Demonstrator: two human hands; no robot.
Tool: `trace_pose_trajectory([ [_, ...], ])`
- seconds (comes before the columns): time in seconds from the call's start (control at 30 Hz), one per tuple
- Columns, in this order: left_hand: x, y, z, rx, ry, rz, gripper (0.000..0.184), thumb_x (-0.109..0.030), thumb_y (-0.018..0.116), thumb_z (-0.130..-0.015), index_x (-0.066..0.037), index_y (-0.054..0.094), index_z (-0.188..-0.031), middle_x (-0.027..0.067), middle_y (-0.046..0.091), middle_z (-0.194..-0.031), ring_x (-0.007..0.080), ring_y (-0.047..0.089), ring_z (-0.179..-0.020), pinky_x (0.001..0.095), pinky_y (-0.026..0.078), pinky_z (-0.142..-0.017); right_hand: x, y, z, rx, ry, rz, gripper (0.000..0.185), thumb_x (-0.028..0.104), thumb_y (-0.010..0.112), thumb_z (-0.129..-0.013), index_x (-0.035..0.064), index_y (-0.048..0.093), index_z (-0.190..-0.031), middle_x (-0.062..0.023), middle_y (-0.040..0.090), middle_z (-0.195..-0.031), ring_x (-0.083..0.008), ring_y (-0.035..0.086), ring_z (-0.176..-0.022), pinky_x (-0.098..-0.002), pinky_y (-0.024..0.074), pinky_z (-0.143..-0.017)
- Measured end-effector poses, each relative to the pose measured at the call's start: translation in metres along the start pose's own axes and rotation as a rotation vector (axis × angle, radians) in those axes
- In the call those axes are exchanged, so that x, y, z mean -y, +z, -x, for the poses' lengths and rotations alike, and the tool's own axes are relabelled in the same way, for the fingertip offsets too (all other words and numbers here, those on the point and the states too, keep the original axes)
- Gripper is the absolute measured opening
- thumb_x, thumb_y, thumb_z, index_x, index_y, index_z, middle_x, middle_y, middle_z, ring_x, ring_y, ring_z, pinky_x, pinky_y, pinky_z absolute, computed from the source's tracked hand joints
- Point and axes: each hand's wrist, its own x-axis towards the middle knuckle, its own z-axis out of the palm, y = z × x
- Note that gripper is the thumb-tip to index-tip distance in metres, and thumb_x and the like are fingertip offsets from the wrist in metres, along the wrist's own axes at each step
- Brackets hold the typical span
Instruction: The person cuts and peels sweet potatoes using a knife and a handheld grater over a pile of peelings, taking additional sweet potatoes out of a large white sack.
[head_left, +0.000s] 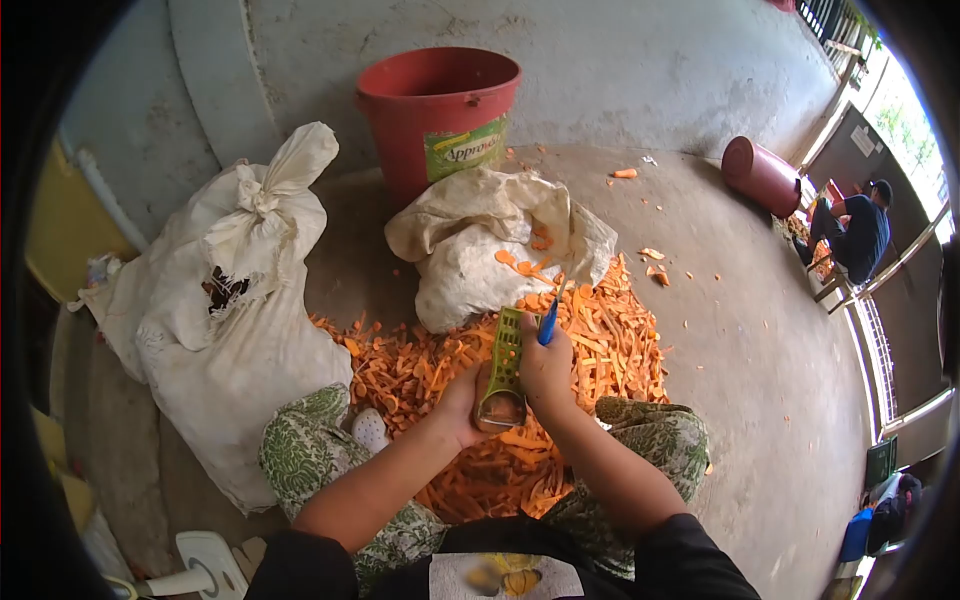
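Observation:
My left hand (465,402) grips the lower left side of a long green plastic tool (507,365) with rows of holes and a pale, see-through lower end; its fingers are partly hidden behind it. My right hand (547,378) is closed around a blue-handled knife (548,322), its thin blade pointing up and away from me. That hand also rests against the right edge of the green tool. Below both hands spreads a heap of orange carrot peelings and slices (615,345). An open whitish sack (470,265) lies at the far side of the heap, with a few slices on it.
A big tied sack (240,370) with a torn hole stands at left. Behind the open sack is a red bucket (395,140) by the wall. At right, a dark red barrel (760,178) lies tipped near a seated person (862,232). A carrot piece (625,173) lies on the floor.

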Motion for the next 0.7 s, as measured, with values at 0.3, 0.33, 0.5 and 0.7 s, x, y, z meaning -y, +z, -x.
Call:
trace_pose_trajectory([
  [0.3,0.001,0.007,0.005,-0.058,-0.069,-0.114,0.036,-0.034,0.028,-0.093,-0.007,0.05,-0.104,0.0071,0.059,-0.086,0.02,0.061,-0.073,0.0356,0.053,-0.064,-0.015,-0.002,-0.015,-0.075,-0.035,0.158,0.029,0.025,0.05,-0.089,0.001,0.054,-0.073,-0.0019,0.049,-0.057,-0.009,0.042,-0.05,-0.028,0.0349,-0.047],
  [0.33,0.002,0.0,0.009,0.077,-0.178,-0.189,0.039,-0.036,0.028,-0.093,-0.006,0.049,-0.104,0.0083,0.059,-0.085,0.0207,0.061,-0.072,0.0358,0.052,-0.063,-0.02,-0.003,-0.024,-0.134,-0.046,0.19,0.03,0.025,0.049,-0.089,0.0005,0.054,-0.073,-0.0026,0.05,-0.057,-0.0095,0.043,-0.049,-0.0285,0.0359,-0.047],
  [0.5,-0.002,0.001,0.01,-0.059,-0.157,-0.222,0.045,-0.04,0.025,-0.094,-0.002,0.049,-0.102,0.0131,0.059,-0.083,0.0256,0.061,-0.069,0.0376,0.052,-0.058,-0.054,-0.04,-0.087,-0.316,0.143,0.042,0.03,0.025,0.046,-0.09,-0.0003,0.056,-0.078,-0.0046,0.051,-0.057,-0.0125,0.048,-0.051,-0.0295,0.0379,-0.047],
  [0.7,-0.006,-0.009,-0.003,-0.017,-0.058,-0.15,0.04,-0.035,0.029,-0.093,-0.003,0.05,-0.105,0.01,0.06,-0.086,0.0204,0.061,-0.075,0.0359,0.052,-0.063,0.001,0.006,0.001,-0.007,-0.134,0.081,0.028,0.024,0.048,-0.089,-0.0001,0.051,-0.075,-0.0064,0.049,-0.056,-0.0134,0.042,-0.049,-0.0311,0.0367,-0.047],
])
